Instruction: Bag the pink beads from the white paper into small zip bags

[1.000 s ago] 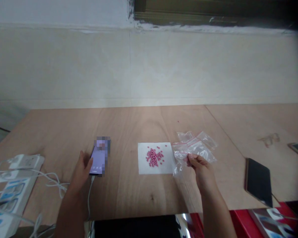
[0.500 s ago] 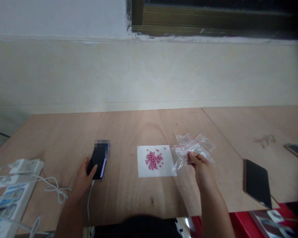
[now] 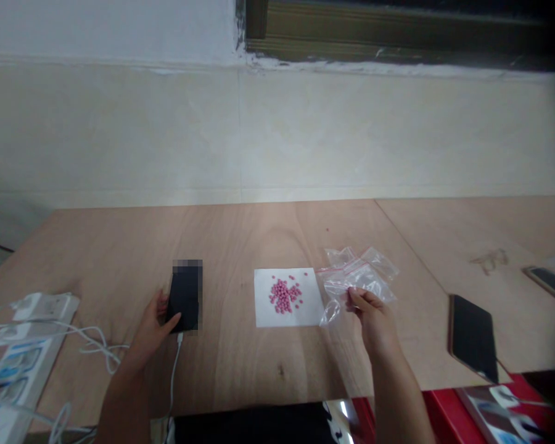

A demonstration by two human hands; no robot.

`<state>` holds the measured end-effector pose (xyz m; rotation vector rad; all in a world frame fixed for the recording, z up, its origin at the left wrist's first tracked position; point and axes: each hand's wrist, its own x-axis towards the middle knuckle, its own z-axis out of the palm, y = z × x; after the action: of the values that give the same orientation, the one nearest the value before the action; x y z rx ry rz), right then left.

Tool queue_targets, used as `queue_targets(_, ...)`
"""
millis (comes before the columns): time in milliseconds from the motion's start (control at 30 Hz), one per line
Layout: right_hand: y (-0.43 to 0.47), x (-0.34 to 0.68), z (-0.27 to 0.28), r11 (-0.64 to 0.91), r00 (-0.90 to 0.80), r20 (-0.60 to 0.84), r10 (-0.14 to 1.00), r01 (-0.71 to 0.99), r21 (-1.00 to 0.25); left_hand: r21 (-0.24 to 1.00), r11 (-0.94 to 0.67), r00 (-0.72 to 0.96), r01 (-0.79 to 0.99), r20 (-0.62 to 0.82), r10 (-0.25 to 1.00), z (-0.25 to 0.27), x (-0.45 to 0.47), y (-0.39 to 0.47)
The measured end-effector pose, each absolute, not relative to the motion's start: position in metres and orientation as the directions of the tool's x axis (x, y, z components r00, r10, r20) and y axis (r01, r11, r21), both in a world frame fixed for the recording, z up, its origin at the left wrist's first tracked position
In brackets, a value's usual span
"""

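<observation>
My left hand grips the lower left edge of a black smartphone, thumb across its front corner. A white charging cable is plugged into the phone's lower end. With fingers pinched together, my right hand has hold of a clear zip bag from several that overlap on the table. Just left of the bags lies a sheet of white paper, and small pink beads or pellets are heaped and scattered on it.
A power strip with tangled white cables occupies the wooden table's left end. On the right are a dark phone or tablet, another phone and some rubber bands. Something red sits below the front edge.
The phone in my left hand has turned from a tilt with its side edge showing to facing up more squarely. My right hand stays pinched on the bag.
</observation>
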<state>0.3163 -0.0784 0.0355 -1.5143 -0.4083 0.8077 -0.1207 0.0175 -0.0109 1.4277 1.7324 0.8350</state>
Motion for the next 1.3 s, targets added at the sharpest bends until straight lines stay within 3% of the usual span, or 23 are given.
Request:
queue_targets(200, -0.07, 0.318, 0.035, -0.102, 0.68, -0.229, 0.696, -0.223, -0.97, 0.803, 0.157, -0.118, 0.576, -0.108, 0.987, -0.017, -0.125, 0.03)
queue_targets(433, -0.066, 0.316, 0.035, -0.108, 0.688, -0.226, 0.69, -0.211, -0.971, 0.698, 0.22, -0.231, 0.681, -0.08, 0.97, -0.011, -0.115, 0.054)
queue_targets(767, -0.078, 0.303, 0.04, -0.14, 0.627, -0.246, 0.739, -0.215, -0.967, 0.763, 0.2, -0.305, 0.614, -0.003, 0.952, 0.028, -0.096, 0.023)
queue_targets(867, -0.076, 0.292, 0.043, -0.149, 0.569, -0.24, 0.786, -0.202, -0.968, 0.789, 0.125, -0.145, 0.602, -0.046, 0.988, 0.048, -0.074, -0.002)
queue_targets(967, -0.071, 0.282, 0.045, -0.148, 0.511, -0.226, 0.83, -0.189, -0.971, 0.789, 0.046, 0.138, 0.613, -0.165, 0.977, 0.06, -0.042, -0.022)
queue_targets(1133, -0.061, 0.284, 0.047, -0.071, 0.559, -0.152, 0.815, -0.163, -0.984, 0.799, -0.159, 0.607, 0.58, -0.293, 0.739, 0.062, 0.012, -0.039)
queue_targets(1233, -0.056, 0.304, 0.046, -0.038, 0.68, -0.075, 0.729, -0.069, -0.997, 0.836, -0.205, 0.741, 0.509, -0.303, 0.6, 0.06, 0.029, -0.04)
queue_targets(1300, -0.052, 0.322, 0.044, -0.053, 0.749, -0.013, 0.662, 0.029, -0.998, 0.842, -0.207, 0.758, 0.497, -0.306, 0.576, 0.058, 0.032, -0.037)
